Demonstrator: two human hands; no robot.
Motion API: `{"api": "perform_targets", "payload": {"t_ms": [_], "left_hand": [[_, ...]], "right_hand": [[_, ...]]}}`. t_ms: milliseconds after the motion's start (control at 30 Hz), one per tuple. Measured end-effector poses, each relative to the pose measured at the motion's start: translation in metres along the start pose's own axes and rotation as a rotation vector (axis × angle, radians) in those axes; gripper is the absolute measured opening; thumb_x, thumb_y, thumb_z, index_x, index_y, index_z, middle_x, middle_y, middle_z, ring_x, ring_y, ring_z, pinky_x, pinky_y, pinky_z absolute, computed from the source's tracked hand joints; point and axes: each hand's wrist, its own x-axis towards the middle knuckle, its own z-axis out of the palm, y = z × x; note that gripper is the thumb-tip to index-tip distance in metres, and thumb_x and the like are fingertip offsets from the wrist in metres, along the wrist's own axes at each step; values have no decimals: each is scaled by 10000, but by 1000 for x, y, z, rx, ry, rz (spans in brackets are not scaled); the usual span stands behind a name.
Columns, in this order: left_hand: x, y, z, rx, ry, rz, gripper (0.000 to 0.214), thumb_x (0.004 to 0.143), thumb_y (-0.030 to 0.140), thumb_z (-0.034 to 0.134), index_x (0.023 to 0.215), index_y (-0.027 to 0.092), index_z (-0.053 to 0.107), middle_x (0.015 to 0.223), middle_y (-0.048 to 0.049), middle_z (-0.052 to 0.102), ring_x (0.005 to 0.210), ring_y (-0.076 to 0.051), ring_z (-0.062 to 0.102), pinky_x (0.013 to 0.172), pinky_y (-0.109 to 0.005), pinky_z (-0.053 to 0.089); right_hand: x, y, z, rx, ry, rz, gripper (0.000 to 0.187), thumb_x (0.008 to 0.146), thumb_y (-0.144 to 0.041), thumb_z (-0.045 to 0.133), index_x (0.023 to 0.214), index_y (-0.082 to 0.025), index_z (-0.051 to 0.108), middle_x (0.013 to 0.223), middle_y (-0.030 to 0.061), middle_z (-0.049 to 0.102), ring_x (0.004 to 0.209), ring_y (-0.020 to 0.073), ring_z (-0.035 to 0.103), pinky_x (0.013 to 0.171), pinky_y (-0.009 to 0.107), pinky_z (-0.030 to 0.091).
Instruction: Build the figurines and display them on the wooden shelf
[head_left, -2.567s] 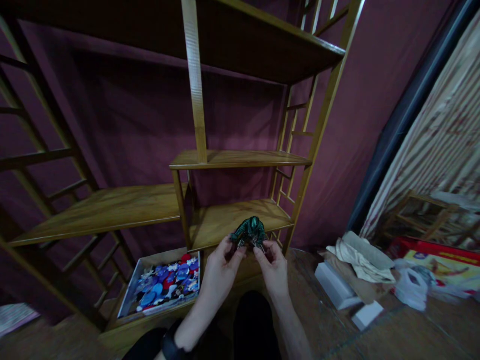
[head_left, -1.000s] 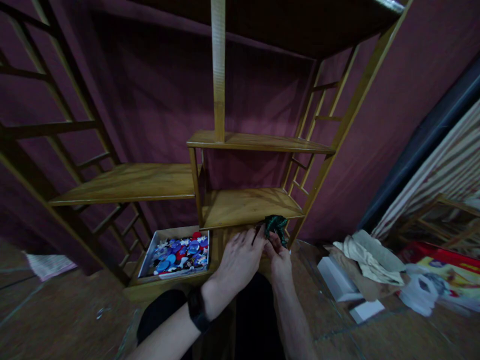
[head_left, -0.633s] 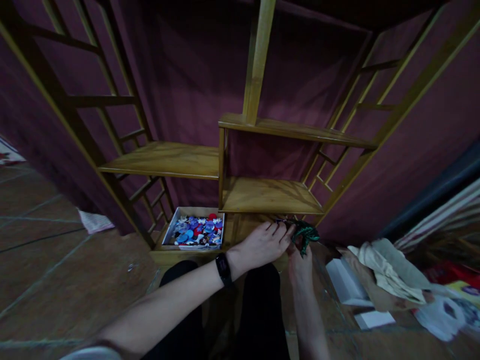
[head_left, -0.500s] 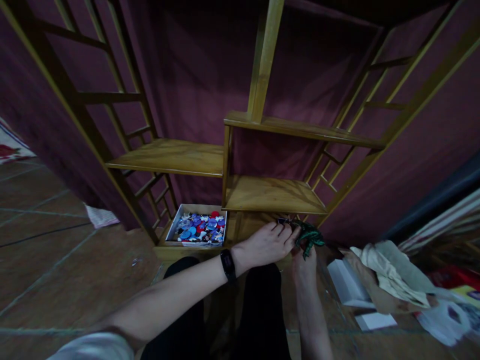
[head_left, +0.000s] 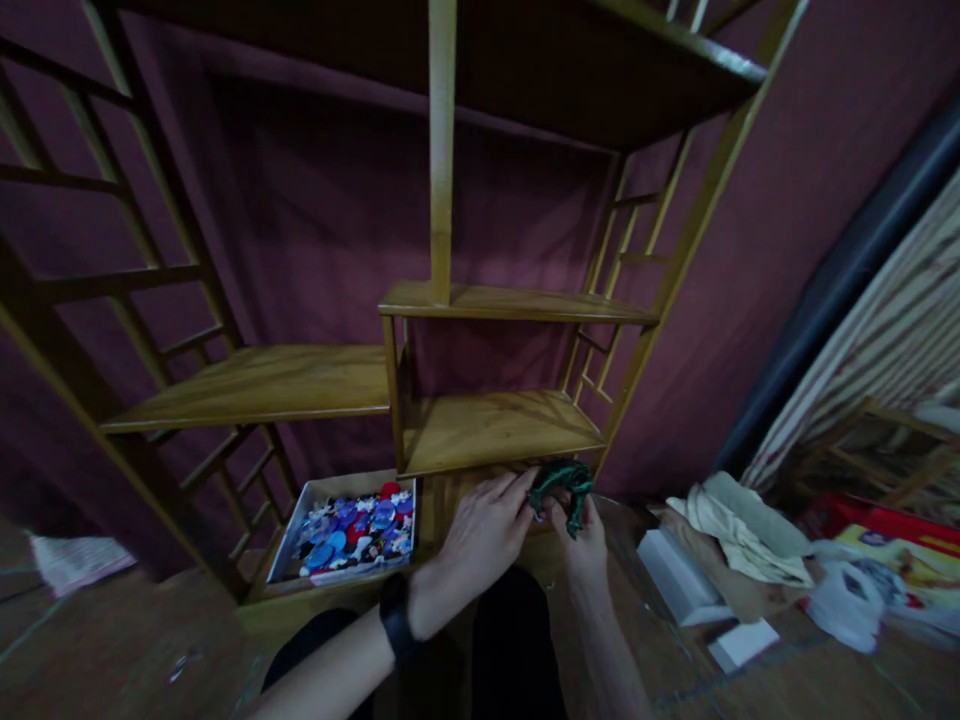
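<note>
A small dark green figurine (head_left: 564, 481) sits between my two hands, just below the front edge of the lowest right shelf (head_left: 495, 430) of a wooden shelving unit. My right hand (head_left: 583, 540) grips it from underneath. The fingers of my left hand (head_left: 484, 530), which wears a black wristband, rest against the figurine's left side, curled onto it.
A shallow white box of colourful round pieces (head_left: 349, 527) lies on the unit's bottom board to the left. White boxes (head_left: 675, 575), a beige cloth (head_left: 739, 530) and a plastic bag (head_left: 844, 590) clutter the floor at right. Maroon cloth hangs behind the shelves.
The view has swung back up and right, so the shelves sit more centred. Both hands have stayed closed on the green figurine, which has shifted slightly left with them.
</note>
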Motion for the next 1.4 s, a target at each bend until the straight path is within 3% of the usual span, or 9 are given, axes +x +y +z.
{"api": "perform_targets", "payload": {"t_ms": [167,367,533,700,900,1033,1200,1400], "left_hand": [[19,3,-20,-365,87,-123,347,837,258,472,1180,236,520,1109,-29,632,1008,-169,585,867,-287,461],[56,21,-56,-611,152,-184,279,769,287,566,1038,213,553,910,-5,673,811,-146,622,715,-243,484],[111,34,-87,-798,118,-139,254,734,316,606,935,172,547,807,-18,670,681,-136,619,634,-248,484],[174,38,-106,-906,116,-87,262,656,243,688,842,132,541,735,-35,667,649,-140,624,616,-245,479],[240,36,-107,-938,146,-89,253,654,176,706,834,112,540,606,-14,626,501,-95,562,468,-186,406],[277,27,-99,-862,155,-160,128,704,145,664,740,100,550,519,-1,584,418,-67,501,434,-177,375],[311,7,-86,-729,124,-252,105,710,148,657,665,91,581,488,-14,576,375,-60,471,388,-175,311],[338,-17,-77,-688,20,-344,113,648,141,700,645,91,599,508,-25,588,364,-62,460,399,-191,341]], "right_hand": [[10,-37,5,30,-49,-57,306,694,-333,640,945,-179,559,892,49,643,824,179,594,748,293,478],[42,-90,3,-68,-127,-221,233,730,-312,595,919,-178,575,797,22,629,702,140,566,662,249,454],[82,-138,3,-173,-45,-356,327,699,-390,626,943,-174,598,761,17,622,638,124,543,609,243,448],[143,-171,4,-188,-50,-448,389,679,-458,628,940,-170,612,725,5,629,613,114,542,596,238,451],[231,-192,10,-267,-129,-482,374,667,-445,631,917,-167,617,785,19,653,671,124,581,646,247,468],[276,-194,18,-332,-193,-412,289,665,-366,648,849,-145,620,733,18,648,632,110,577,610,218,452],[311,-190,27,-434,-234,-295,239,665,-303,656,828,-132,623,635,-7,613,542,85,523,536,184,410],[341,-181,33,-635,-205,-281,221,625,-334,675,742,-150,637,601,-28,594,532,86,499,514,176,377]]}}
